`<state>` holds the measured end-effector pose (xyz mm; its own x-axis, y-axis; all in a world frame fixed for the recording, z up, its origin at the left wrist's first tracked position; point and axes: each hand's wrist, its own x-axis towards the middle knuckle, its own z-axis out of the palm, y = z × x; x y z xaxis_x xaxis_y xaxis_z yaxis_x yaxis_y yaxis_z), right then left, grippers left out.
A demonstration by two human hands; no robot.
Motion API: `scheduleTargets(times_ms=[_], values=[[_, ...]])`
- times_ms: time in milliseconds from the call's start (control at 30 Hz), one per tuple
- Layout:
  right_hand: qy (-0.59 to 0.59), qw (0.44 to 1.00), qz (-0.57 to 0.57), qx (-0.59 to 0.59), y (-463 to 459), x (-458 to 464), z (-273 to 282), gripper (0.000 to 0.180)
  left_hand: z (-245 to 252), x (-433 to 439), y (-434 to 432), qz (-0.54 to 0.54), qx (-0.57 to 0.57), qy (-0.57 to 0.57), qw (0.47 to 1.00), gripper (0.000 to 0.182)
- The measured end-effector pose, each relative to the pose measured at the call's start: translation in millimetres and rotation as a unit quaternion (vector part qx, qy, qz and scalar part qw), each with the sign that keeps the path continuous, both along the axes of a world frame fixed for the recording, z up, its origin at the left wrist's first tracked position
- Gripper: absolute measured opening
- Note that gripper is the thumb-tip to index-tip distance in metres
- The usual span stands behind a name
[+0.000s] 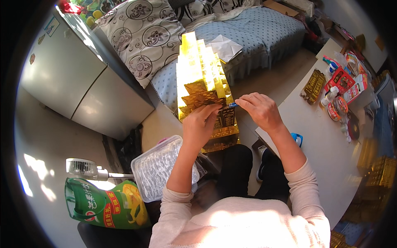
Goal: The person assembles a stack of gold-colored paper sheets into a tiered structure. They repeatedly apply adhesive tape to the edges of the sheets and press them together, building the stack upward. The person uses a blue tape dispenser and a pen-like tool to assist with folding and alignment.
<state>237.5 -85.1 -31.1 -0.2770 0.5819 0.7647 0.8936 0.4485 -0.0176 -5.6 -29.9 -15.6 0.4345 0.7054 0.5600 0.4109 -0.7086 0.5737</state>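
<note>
A tall stack of shiny gold paper pieces (198,71), folded and printed, stands before me beside the bed. My left hand (201,121) is at the near part of the stack, thumb and index finger pinched together at its edge; whether something thin is between them cannot be made out. My right hand (259,108) grips a small blue tool (232,105), whose tip points left toward the stack and my left fingers. Its exact kind is too small to tell. Beneath the hands, a dark side of the stack bears gold printing.
On the right, a white table (310,130) holds a folded gold piece (314,86), a jar (337,108), a small bottle (329,96) and packets. At left are a refrigerator (62,65), a clear plastic container (158,170), a white fan (82,167) and a green bag (93,201).
</note>
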Motion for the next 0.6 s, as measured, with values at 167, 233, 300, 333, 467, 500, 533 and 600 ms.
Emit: scheduleTargets(times_ms=[167,233,300,333,467,500,533,600], values=[[0.004,1.000,-0.003,0.010,-1,0,1,0.025,7,-4,-4,0.015,0.123,0.093,0.988,0.031],[0.005,1.000,-0.003,0.012,-1,0,1,0.025,9,-5,-5,0.021,0.196,0.132,0.972,0.037],[0.005,1.000,-0.003,0.013,0,1,0,0.024,9,-5,-5,0.021,0.223,0.162,0.961,0.041],[0.005,1.000,-0.003,0.012,0,0,1,0.025,9,-6,-5,0.021,0.237,0.176,0.955,0.042],[0.004,1.000,-0.002,0.007,-1,-1,5,0.025,13,-7,-4,0.021,0.268,0.186,0.945,0.043],[0.004,1.000,-0.002,0.005,-1,-1,6,0.025,13,-8,-3,0.022,0.275,0.189,0.942,0.043],[0.003,1.000,-0.002,0.004,-1,-1,6,0.025,14,-8,-3,0.022,0.282,0.193,0.940,0.042],[0.002,1.000,-0.003,0.003,-1,-1,6,0.025,16,-9,-2,0.018,0.288,0.196,0.937,0.043]])
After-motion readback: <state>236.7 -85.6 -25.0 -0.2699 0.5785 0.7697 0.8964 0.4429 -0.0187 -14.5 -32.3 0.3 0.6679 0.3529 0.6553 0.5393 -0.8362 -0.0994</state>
